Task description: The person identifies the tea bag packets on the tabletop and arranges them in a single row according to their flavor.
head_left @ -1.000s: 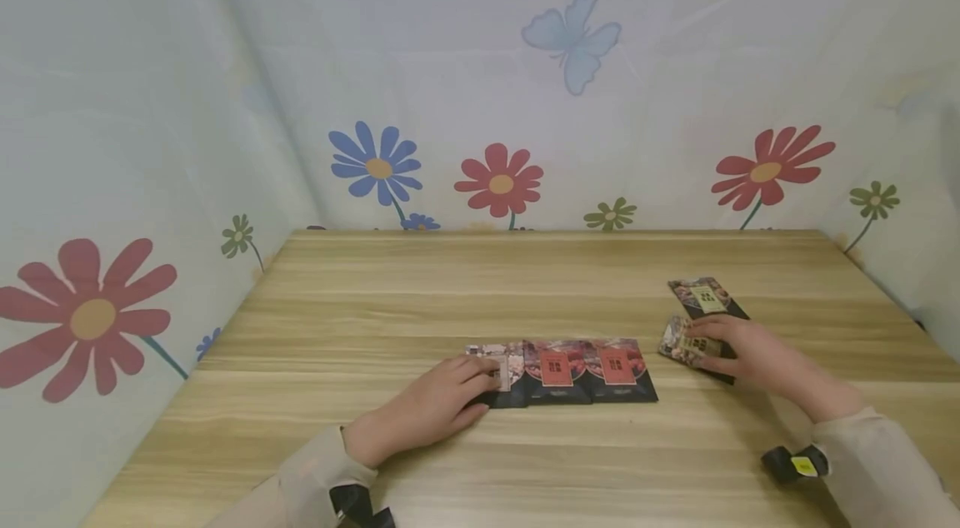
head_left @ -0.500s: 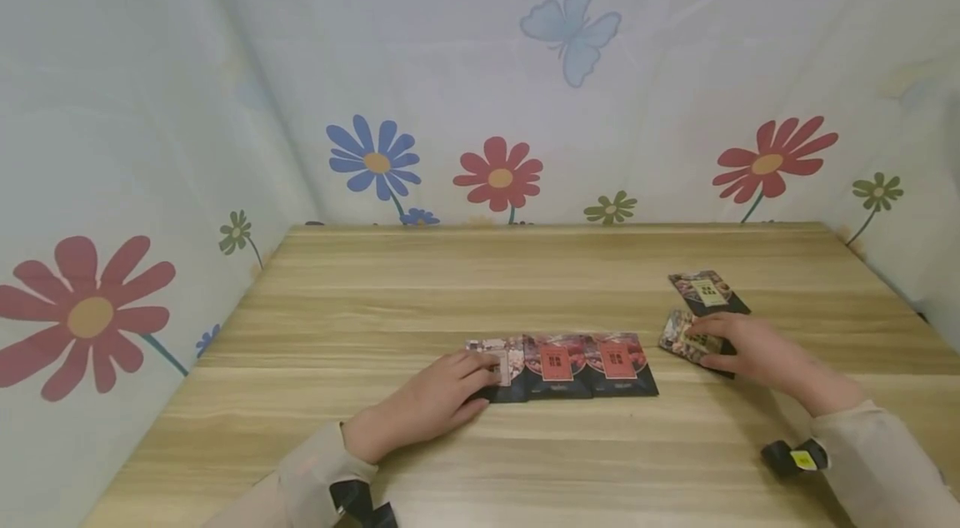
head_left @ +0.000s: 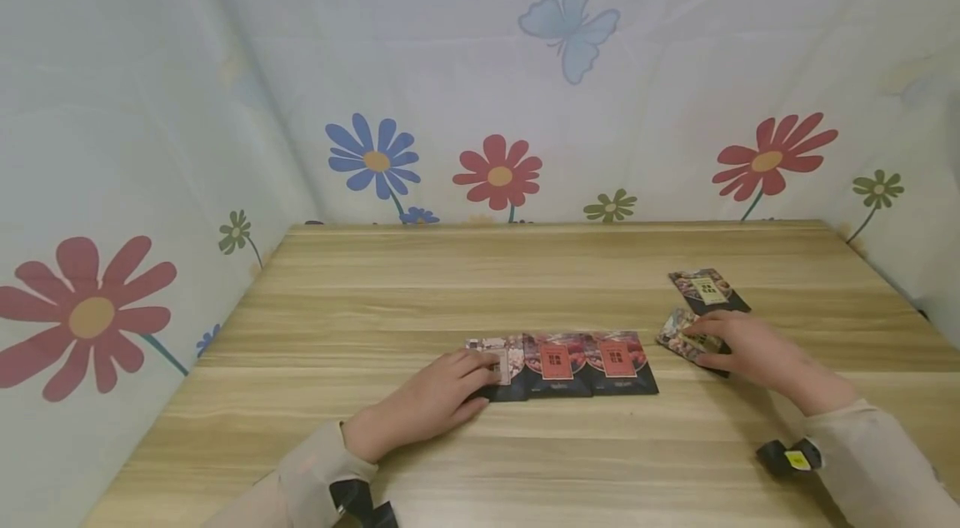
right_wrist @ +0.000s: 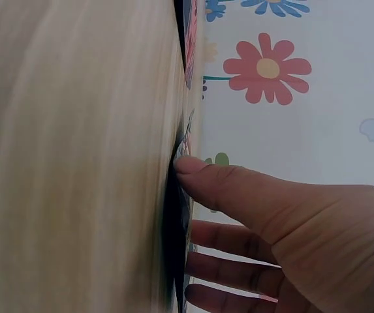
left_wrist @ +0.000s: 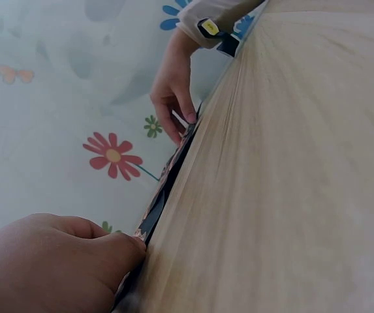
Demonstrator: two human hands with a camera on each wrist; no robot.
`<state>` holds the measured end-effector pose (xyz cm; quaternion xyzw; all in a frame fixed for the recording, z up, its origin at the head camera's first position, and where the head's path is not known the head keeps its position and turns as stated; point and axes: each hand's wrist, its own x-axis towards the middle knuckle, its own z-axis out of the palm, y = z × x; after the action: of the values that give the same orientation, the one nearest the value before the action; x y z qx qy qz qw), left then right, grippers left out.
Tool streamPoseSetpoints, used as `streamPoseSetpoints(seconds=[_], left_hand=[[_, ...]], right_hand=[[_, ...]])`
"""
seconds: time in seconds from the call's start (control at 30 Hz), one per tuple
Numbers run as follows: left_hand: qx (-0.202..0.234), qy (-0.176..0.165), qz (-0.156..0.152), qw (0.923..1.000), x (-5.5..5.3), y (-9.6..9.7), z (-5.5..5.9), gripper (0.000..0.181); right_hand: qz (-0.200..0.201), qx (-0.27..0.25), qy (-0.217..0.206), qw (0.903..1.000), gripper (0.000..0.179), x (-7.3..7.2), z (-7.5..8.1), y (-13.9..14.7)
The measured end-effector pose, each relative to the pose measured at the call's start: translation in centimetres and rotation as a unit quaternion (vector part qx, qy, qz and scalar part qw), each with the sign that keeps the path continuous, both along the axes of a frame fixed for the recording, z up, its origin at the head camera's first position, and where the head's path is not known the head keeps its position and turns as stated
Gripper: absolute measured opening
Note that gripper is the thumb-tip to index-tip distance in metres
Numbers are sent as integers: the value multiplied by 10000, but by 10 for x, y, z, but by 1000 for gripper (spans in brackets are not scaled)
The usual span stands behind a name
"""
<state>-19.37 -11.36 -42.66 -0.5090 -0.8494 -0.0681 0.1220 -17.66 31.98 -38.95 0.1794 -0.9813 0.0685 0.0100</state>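
Three flat printed packets lie in a row mid-table in the head view: a pale pinkish one [head_left: 506, 357] at the left, then a red-labelled packet [head_left: 557, 364] and another red-labelled packet [head_left: 619, 363]. My left hand [head_left: 431, 395] rests on the pale one, covering its left part, with fairly straight fingers. My right hand [head_left: 757, 351] holds a yellow-labelled packet [head_left: 678, 334] between thumb and fingertips, to the right of the row. In the right wrist view its thumb presses the dark packet [right_wrist: 177, 215], which looks slightly bent. Just beyond lies a second yellow-labelled packet [head_left: 707, 289], flat.
The wood-grain table [head_left: 450, 278] reaches back to a hanging white cloth [head_left: 420, 28] printed with flowers and a butterfly. The same cloth runs along the left and right sides. A black wrist camera [head_left: 789, 457] sits below the right sleeve.
The packet under my right hand has shifted slightly left and looks more bent, the right hand moving with it. My left hand and the row keep their places; the head view tilts slightly.
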Motion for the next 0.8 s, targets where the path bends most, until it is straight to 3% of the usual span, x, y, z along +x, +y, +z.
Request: streamPoseSetpoints(seconds=[0.8], left_hand=[[54,29,13,10000,-2,0,-3,32]], right_hand=[[-119,302,266,9991,39,3,0,-15]])
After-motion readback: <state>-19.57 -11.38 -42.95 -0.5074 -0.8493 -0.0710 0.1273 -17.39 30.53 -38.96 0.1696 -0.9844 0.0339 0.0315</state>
